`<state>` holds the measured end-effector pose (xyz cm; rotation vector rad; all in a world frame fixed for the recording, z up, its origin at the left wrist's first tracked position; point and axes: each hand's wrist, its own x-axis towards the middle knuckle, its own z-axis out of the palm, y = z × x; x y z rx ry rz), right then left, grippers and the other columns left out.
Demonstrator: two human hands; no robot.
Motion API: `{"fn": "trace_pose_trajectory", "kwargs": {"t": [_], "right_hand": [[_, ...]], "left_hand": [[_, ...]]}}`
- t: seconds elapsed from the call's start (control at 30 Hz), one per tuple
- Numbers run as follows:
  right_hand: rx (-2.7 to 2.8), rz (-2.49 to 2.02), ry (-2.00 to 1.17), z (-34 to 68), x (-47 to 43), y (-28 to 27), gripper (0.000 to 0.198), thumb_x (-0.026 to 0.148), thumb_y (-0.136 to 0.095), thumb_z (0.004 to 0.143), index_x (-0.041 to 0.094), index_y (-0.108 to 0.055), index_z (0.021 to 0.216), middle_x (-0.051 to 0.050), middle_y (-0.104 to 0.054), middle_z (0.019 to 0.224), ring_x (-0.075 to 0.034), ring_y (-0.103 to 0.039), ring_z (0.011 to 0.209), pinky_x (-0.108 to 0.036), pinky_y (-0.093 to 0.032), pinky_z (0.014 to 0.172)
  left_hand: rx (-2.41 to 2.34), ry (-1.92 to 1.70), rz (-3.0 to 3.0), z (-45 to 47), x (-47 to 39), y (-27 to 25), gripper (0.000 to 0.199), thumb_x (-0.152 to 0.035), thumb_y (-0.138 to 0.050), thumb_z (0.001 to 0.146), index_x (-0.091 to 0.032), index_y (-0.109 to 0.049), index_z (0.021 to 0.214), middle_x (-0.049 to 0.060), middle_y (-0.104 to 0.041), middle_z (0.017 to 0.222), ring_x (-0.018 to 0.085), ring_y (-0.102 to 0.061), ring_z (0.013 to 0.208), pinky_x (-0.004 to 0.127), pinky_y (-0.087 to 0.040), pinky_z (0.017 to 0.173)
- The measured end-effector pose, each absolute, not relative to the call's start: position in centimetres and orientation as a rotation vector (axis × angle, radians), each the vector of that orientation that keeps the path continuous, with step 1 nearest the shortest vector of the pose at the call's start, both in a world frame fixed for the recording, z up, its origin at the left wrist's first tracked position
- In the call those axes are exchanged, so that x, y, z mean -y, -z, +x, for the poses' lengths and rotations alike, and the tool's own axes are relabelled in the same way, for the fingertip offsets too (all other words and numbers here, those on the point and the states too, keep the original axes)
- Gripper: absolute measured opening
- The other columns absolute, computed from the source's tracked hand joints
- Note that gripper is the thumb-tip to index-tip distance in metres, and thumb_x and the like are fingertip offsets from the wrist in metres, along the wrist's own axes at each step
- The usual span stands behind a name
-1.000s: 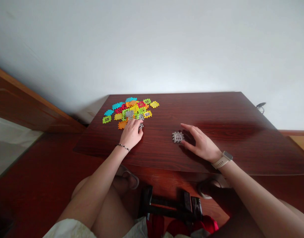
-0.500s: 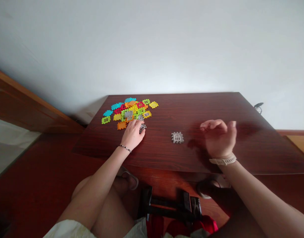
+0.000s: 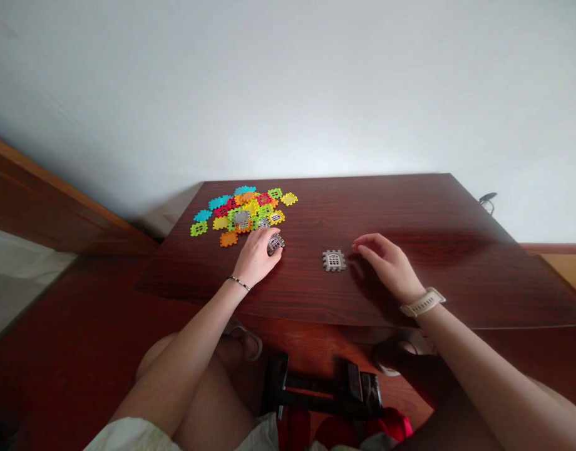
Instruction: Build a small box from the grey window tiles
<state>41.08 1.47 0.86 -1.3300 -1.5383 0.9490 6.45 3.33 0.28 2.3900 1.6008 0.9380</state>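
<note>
My left hand (image 3: 258,255) is closed on a grey building tile (image 3: 275,242) with a window lattice, its notched edge showing past the thumb and fingertips. Just in front of that hand lies a pile of colourful interlocking tiles (image 3: 250,207). A second grey window tile (image 3: 334,260) rests flat on the table between my two hands. To its right, my right hand (image 3: 386,260) hovers with thumb and fingers a little apart, nothing between them.
The dark wooden table (image 3: 386,200) stands against a pale wall (image 3: 316,88). At its right edge a black cable (image 3: 488,199) shows. A wooden door (image 3: 57,188) is at the left. Below the table edge is a black metal frame (image 3: 316,388).
My right hand has moved left and turned toward the tile on the table. My left hand has shifted slightly right with its grey tile, away from the pile.
</note>
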Motion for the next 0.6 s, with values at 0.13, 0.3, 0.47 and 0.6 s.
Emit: {"fn": "trace_pose_trajectory", "kwargs": {"t": [0.13, 0.3, 0.47, 0.6], "right_hand": [[1.854, -1.293, -0.732, 40.5, -1.0, -0.8, 0.033, 0.046, -0.065, 0.101, 0.027, -0.066, 0.128, -0.009, -0.074, 0.128, -0.029, -0.073, 0.113, -0.050, -0.060, 0.103], [2.110, -1.216, -0.588, 40.1, -0.6, -0.7, 0.054, 0.046, -0.067, 0.101, 0.029, -0.054, 0.150, -0.011, -0.068, 0.142, -0.034, -0.066, 0.129, -0.057, -0.054, 0.115], [2.244, -1.182, -0.517, 40.0, -0.6, -0.4, 0.067, 0.043, -0.073, 0.096, 0.030, -0.047, 0.157, -0.012, -0.066, 0.144, -0.037, -0.061, 0.136, -0.062, -0.050, 0.118], [2.261, -1.163, -0.491, 40.1, -0.8, -0.2, 0.065, 0.034, -0.069, 0.097, 0.030, -0.045, 0.158, -0.010, -0.069, 0.141, -0.036, -0.062, 0.133, -0.061, -0.050, 0.118]], "left_hand": [[-1.455, -1.091, 2.197, 6.8, -3.2, -0.6, 0.038, -0.019, -0.070, 0.094, -0.023, -0.065, 0.132, 0.010, -0.068, 0.132, 0.027, -0.069, 0.118, 0.050, -0.058, 0.111], [-1.201, -1.207, 1.828, 7.1, -3.3, -0.7, 0.043, -0.021, -0.073, 0.091, -0.023, -0.067, 0.133, 0.012, -0.062, 0.142, 0.024, -0.070, 0.120, 0.044, -0.062, 0.107], [-0.990, -1.221, 1.556, 7.4, -3.1, -1.2, 0.052, -0.022, -0.079, 0.089, -0.023, -0.066, 0.139, 0.012, -0.065, 0.146, 0.028, -0.064, 0.136, 0.050, -0.053, 0.120], [-0.862, -1.205, 1.414, 7.5, -2.8, -1.5, 0.055, -0.024, -0.083, 0.089, -0.026, -0.065, 0.141, 0.011, -0.066, 0.148, 0.032, -0.062, 0.142, 0.051, -0.054, 0.119]]}}
